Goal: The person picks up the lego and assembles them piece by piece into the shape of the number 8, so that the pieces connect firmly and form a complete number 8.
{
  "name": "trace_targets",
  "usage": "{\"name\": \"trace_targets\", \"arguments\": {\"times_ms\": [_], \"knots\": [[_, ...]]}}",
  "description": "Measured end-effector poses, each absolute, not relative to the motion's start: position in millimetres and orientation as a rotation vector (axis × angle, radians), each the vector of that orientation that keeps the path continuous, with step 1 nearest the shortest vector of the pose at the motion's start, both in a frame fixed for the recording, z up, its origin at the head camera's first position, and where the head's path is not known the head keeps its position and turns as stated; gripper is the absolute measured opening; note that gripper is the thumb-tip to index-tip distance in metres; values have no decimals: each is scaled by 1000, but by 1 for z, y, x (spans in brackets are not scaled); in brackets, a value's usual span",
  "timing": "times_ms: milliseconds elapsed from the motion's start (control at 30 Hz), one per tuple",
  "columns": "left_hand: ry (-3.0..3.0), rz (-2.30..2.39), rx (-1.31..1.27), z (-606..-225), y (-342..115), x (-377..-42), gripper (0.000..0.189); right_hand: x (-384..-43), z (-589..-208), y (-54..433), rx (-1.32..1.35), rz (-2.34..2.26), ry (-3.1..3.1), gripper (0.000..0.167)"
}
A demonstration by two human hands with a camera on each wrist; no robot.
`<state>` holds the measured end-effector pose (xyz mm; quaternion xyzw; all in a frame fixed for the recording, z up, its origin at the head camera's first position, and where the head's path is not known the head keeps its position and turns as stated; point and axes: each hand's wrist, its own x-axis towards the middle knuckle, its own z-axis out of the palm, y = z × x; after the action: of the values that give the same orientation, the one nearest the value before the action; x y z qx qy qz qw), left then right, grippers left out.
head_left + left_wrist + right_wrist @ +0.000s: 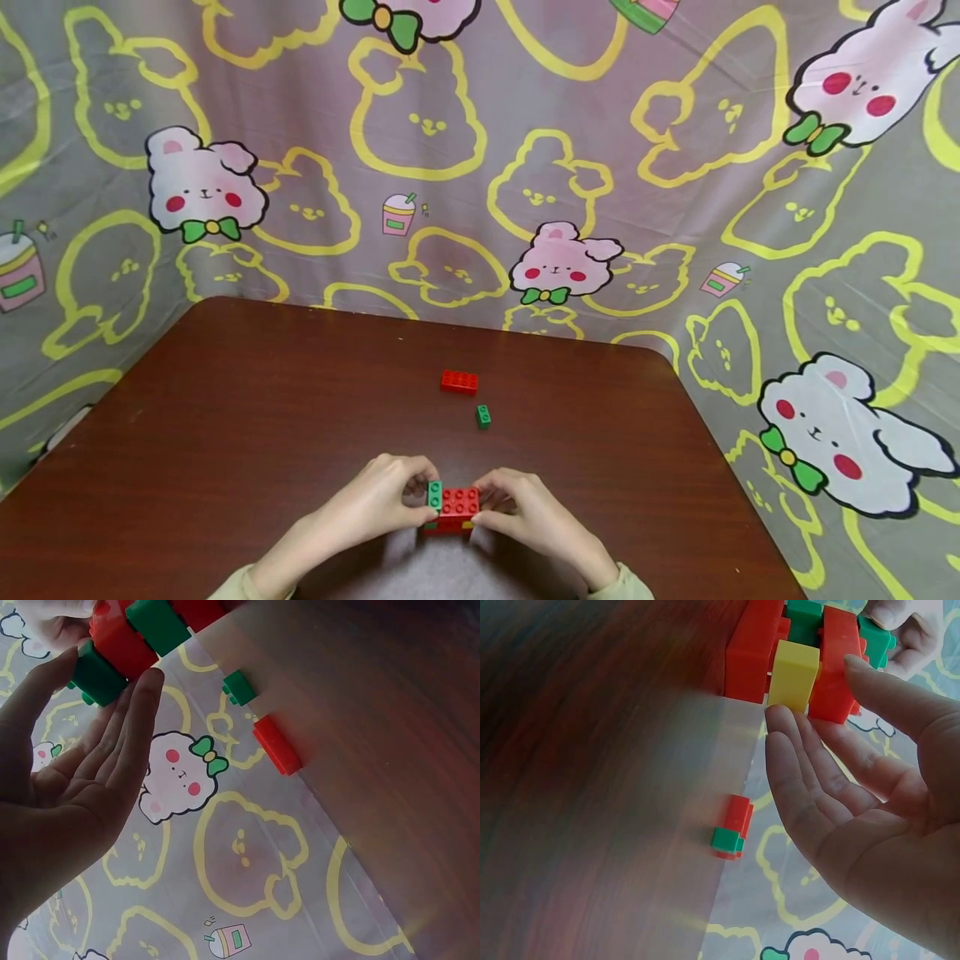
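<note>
A small stack of toy building bricks stands on the table near its front edge, between both hands. My left hand (378, 500) pinches a green brick (435, 494) at the left end of the top, thumb in front and fingers behind. Beside that, my right hand (528, 512) grips the right end of the upper red brick (460, 502) between thumb and fingers. In the right wrist view, a yellow brick (793, 675) and a second green brick (804, 622) sit between the upper red brick and a bottom red brick (751, 652).
Beyond the hands, a loose small green brick (483, 416) lies on the brown table (285, 400), with a loose red brick (459, 382) farther back. Patterned fabric (450, 200) hangs behind the table and along its sides.
</note>
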<state>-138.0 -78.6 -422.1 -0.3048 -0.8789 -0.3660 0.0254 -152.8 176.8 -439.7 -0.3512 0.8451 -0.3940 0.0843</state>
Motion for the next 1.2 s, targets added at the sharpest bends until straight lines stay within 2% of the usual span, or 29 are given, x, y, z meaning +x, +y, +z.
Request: {"name": "trace_targets", "arguments": {"times_ms": [633,933,1200], "knots": [[-2733,-1088,-953,-421,-80,-137,24,-156,-437,179,-1080,-1090,2527,26],[-2728,-1060,-961,-420,-78,-136,22,-163,-425,185,-1162,-1008,2506,31],[-2710,-1063,-977,-420,-79,-135,23,-182,-419,192,-1028,-1035,2553,38]]}}
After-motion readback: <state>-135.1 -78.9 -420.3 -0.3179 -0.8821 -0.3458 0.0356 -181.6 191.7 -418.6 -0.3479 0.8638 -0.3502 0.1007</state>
